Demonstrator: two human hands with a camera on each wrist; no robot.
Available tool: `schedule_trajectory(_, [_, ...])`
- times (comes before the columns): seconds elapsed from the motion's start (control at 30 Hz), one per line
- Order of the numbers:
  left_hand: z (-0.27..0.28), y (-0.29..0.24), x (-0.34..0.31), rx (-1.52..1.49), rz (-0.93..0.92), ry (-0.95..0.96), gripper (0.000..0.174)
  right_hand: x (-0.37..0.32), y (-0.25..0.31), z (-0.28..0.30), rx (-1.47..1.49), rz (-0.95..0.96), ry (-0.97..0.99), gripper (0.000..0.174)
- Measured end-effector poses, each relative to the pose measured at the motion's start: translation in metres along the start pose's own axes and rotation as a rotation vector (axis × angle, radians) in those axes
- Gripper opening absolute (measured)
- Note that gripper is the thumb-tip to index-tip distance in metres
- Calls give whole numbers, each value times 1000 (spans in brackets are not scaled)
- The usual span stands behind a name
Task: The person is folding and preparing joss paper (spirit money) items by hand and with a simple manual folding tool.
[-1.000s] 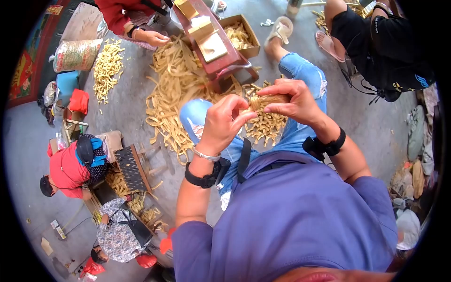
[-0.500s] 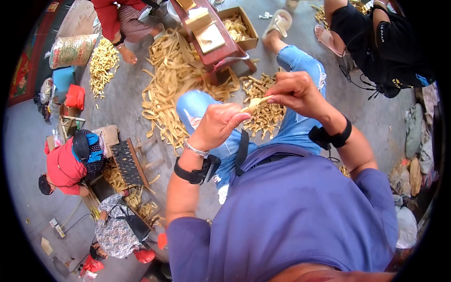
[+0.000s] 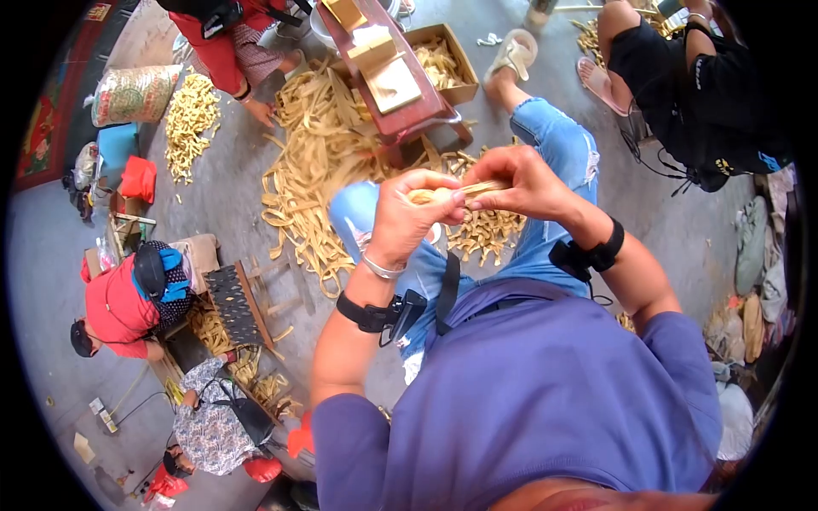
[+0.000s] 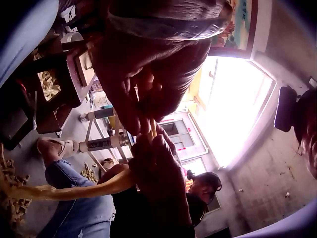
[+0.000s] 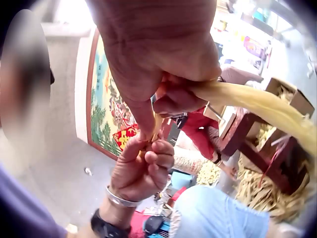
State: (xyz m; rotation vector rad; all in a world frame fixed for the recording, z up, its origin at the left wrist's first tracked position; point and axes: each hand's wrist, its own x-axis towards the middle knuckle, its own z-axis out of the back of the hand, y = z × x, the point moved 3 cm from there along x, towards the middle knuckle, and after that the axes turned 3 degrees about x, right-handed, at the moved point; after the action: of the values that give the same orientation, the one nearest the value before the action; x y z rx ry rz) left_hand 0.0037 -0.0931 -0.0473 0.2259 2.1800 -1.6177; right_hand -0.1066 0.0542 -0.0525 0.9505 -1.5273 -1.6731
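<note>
Both hands meet above the lap in the head view and work on a pale yellow, pliable strip (image 3: pixel 487 186). My left hand (image 3: pixel 402 215) pinches it between thumb and curled fingers. My right hand (image 3: pixel 530 186) grips the strip from the other side, fingertips right at the left hand's. In the right wrist view, a long loose end of the strip (image 5: pixel 252 101) runs out from the right hand. The fingers hide most of the strip's middle. Below the hands lies a pile of short knotted pieces (image 3: pixel 481 234).
Long loose strips (image 3: pixel 302 183) are heaped on the floor left of the knees. Ahead stands a dark red bench (image 3: pixel 417 119) with a wooden block device, beside a cardboard box (image 3: pixel 464 89). Several people sit around, one in black shorts (image 3: pixel 652 68) at right. Another knotted pile (image 3: pixel 189 128) lies far left.
Half a second ago the hands were apart with a knotted piece stretched between them. Now they are close together on a strip. At upper left, the person in red has shifted an arm.
</note>
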Motion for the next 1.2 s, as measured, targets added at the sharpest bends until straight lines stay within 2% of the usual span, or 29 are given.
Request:
schedule_trajectory(0.07, [10, -2, 4, 25, 41, -31, 21, 8, 10, 3, -190, 238, -27, 16])
schedule_trajectory(0.1, [8, -2, 8, -95, 7, 40, 17, 11, 14, 4, -284, 354, -39, 17])
schedule_trajectory(0.2, [19, -2, 22, -332, 49, 59, 14, 26, 16, 6, -294, 419, -70, 18])
schedule_trajectory(0.23, [23, -3, 26, -322, 21, 30, 11, 33, 12, 6, -306, 471, -47, 15])
schedule_trajectory(0.37, [53, -5, 44, -267, 12, -41, 8, 63, -9, 24, -316, 317, 26, 16])
schedule_trajectory(0.47, [71, -19, 69, -248, -137, -118, 7, 97, -8, 22, -303, 396, 5, 19])
schedule_trajectory(0.53, [81, -30, 80, -103, -155, -214, 13, 120, -14, 23, -402, 564, -97, 22])
schedule_trajectory(0.63, [99, -31, 94, 201, -170, -271, 16, 136, -17, 28, -593, 547, 9, 20])
schedule_trajectory(0.73, [106, -43, 108, 851, -442, -424, 12, 160, -28, 33, -662, 503, -35, 15])
schedule_trajectory(0.87, [128, -45, 135, 1020, -526, -368, 13, 188, -46, 36, -631, 449, -63, 12])
schedule_trajectory(1.03, [142, -41, 154, 880, -463, -396, 15, 213, -57, 34, -727, 434, -137, 14])
schedule_trajectory(1.1, [150, -32, 163, 1013, -367, -414, 15, 220, -70, 32, -857, 374, -135, 13])
schedule_trajectory(1.17, [168, -16, 164, 1073, -275, -430, 19, 216, -74, 41, -807, 292, -212, 14])
schedule_trajectory(1.2, [169, -15, 160, 798, -157, -367, 21, 214, -68, 46, -784, 258, -255, 15])
